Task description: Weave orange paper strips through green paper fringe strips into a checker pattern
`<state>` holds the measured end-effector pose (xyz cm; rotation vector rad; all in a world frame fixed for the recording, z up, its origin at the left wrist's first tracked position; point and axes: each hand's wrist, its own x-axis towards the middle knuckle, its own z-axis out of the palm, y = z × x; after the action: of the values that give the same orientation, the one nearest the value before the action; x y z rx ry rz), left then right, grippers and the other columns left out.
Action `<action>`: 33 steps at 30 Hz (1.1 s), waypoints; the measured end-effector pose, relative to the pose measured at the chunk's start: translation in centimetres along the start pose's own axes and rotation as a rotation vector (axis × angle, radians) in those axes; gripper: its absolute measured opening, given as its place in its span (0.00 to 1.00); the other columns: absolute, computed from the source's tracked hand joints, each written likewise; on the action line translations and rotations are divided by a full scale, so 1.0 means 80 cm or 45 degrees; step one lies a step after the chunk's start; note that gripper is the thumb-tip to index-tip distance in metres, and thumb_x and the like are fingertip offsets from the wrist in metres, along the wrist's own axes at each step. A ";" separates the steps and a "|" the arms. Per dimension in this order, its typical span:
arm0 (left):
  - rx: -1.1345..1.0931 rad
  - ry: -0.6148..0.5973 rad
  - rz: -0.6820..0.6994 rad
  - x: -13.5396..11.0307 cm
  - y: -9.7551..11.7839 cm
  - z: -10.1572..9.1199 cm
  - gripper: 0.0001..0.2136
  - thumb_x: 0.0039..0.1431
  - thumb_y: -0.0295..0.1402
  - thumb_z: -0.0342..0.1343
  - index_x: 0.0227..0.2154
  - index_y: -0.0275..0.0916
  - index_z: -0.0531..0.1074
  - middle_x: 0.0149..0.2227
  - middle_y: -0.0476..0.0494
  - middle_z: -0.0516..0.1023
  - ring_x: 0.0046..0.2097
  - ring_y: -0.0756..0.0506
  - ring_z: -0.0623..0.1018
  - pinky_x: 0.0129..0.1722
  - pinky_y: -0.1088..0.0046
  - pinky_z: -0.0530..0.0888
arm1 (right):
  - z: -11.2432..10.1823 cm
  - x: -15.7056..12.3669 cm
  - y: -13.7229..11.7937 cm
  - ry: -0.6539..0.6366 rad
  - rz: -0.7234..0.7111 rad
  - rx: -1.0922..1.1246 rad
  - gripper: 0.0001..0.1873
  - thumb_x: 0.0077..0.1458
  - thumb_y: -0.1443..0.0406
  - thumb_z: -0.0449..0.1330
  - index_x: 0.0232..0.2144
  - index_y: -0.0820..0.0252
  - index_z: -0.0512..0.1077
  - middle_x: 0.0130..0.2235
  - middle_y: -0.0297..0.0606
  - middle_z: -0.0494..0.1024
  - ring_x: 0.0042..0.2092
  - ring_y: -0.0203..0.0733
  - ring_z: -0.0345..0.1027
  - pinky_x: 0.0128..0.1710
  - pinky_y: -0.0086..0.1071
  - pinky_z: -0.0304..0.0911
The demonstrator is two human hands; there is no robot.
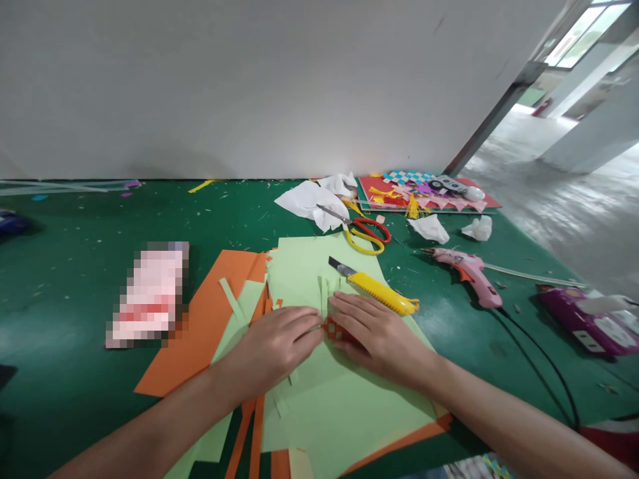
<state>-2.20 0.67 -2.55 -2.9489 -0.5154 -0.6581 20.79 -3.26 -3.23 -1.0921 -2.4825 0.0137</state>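
Note:
A small orange and light green woven paper piece [335, 330] lies on the light green paper sheets [359, 406], mostly hidden under my hands. Loose green paper strips [327, 287] stick out from its far side. My left hand [282, 338] is closed at the left edge of the weave, fingers together and thumb side hidden. Over its right part lies my right hand [377, 336], fingers stretched out and pressing down. Just beyond that hand a yellow utility knife [382, 291] rests on the green sheets, blade out.
Orange paper [200, 326] and orange strips [254, 432] lie at left. Scissors [367, 233], white tissues [314, 203] and a red board [492, 193] with paper crafts sit behind. A pink glue gun [469, 269] and purple power strip [589, 319] are at right.

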 end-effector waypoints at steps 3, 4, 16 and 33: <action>-0.002 0.002 -0.001 0.002 0.001 -0.001 0.08 0.63 0.24 0.51 0.39 0.32 0.75 0.44 0.38 0.79 0.49 0.40 0.77 0.46 0.62 0.78 | -0.001 -0.001 0.002 -0.009 0.001 0.034 0.16 0.61 0.64 0.55 0.49 0.67 0.71 0.55 0.47 0.73 0.59 0.49 0.63 0.57 0.44 0.63; -0.006 0.001 -0.002 0.002 0.002 -0.001 0.08 0.63 0.23 0.51 0.39 0.32 0.75 0.44 0.38 0.79 0.49 0.40 0.76 0.46 0.62 0.78 | -0.002 -0.001 0.003 -0.004 -0.002 0.049 0.16 0.60 0.64 0.56 0.49 0.66 0.71 0.55 0.47 0.73 0.60 0.49 0.62 0.58 0.44 0.63; -0.048 0.000 -0.033 0.000 0.003 -0.001 0.09 0.62 0.22 0.51 0.41 0.31 0.74 0.47 0.36 0.78 0.52 0.39 0.75 0.48 0.61 0.77 | -0.012 -0.006 -0.004 0.012 0.008 0.072 0.18 0.59 0.64 0.57 0.51 0.65 0.70 0.56 0.46 0.72 0.62 0.51 0.58 0.58 0.47 0.61; -0.046 -0.005 -0.031 0.006 0.003 -0.003 0.08 0.63 0.23 0.50 0.39 0.32 0.75 0.45 0.37 0.79 0.49 0.41 0.76 0.47 0.63 0.77 | -0.001 0.008 -0.004 -0.042 0.097 0.003 0.21 0.62 0.63 0.53 0.55 0.69 0.68 0.57 0.49 0.71 0.61 0.50 0.61 0.59 0.49 0.61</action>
<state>-1.84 0.58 -2.10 -2.9825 -0.5464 -0.6718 20.20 -3.08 -2.89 -1.1944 -2.4675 0.0576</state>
